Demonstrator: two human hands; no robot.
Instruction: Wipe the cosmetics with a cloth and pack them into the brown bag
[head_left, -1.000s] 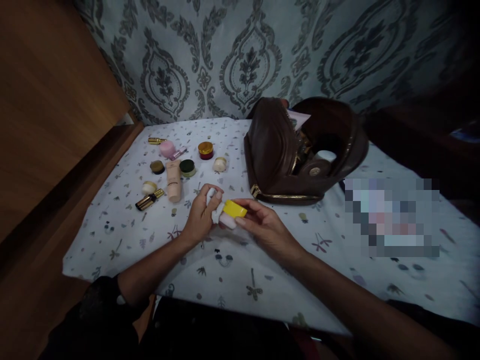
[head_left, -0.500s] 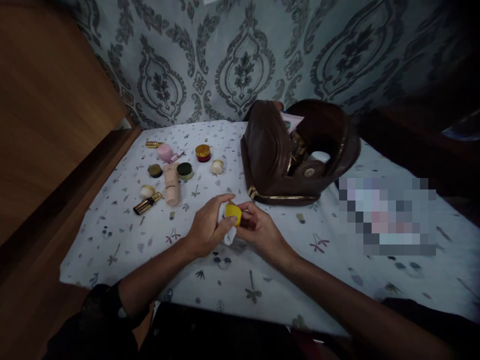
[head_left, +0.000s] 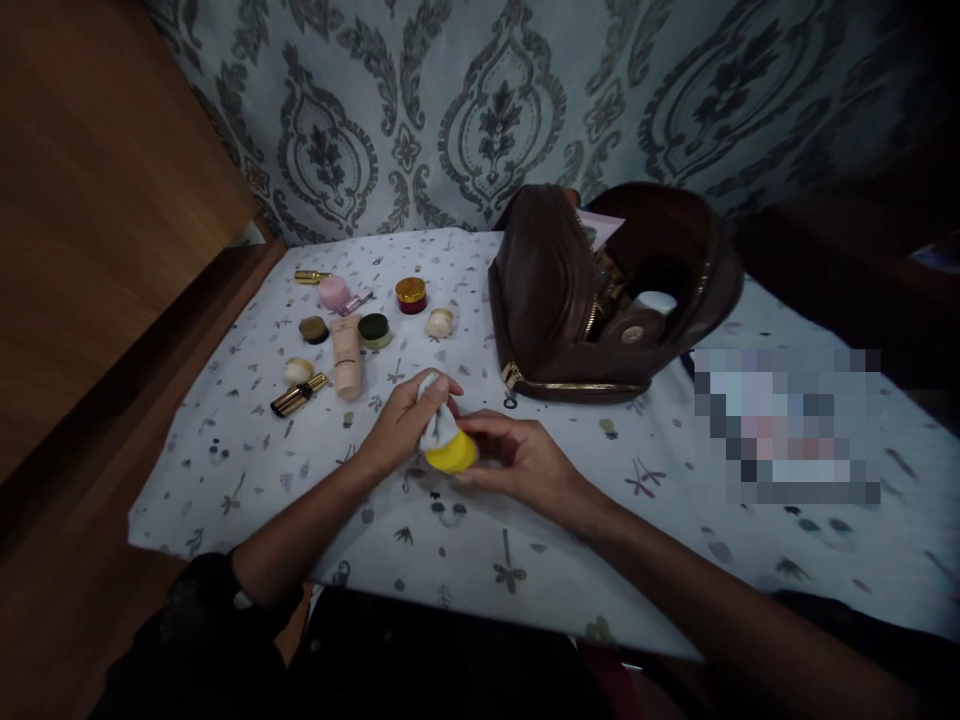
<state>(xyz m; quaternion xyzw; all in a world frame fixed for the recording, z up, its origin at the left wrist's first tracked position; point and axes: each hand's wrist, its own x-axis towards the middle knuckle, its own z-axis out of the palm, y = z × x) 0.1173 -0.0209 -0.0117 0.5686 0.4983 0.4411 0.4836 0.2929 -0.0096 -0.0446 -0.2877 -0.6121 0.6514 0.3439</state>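
Observation:
Near the table's front middle, a small yellow container (head_left: 451, 453) is between my two hands. My left hand (head_left: 401, 425) pinches a white cloth (head_left: 438, 424) that lies against the yellow container, with the thumb on top. From the right, my right hand (head_left: 525, 460) curls its fingers round the container's edge. Beyond my hands stands an open brown bag (head_left: 551, 320) with a pink tube and a white lid showing inside. A beige tube (head_left: 346, 355) lies to the left, among several small jars.
A red jar with a gold lid (head_left: 411, 295), a green jar (head_left: 374, 331) and a pink jar (head_left: 334, 293) stand at the back left. Black-and-gold tubes (head_left: 299, 395) lie nearer. A blurred-out item (head_left: 787, 425) is at right. Patterned curtain behind.
The yellow container has tilted and moved slightly down and left, showing a broader yellow side. My left hand's thumb has moved up onto the cloth. The whole view has shifted a little.

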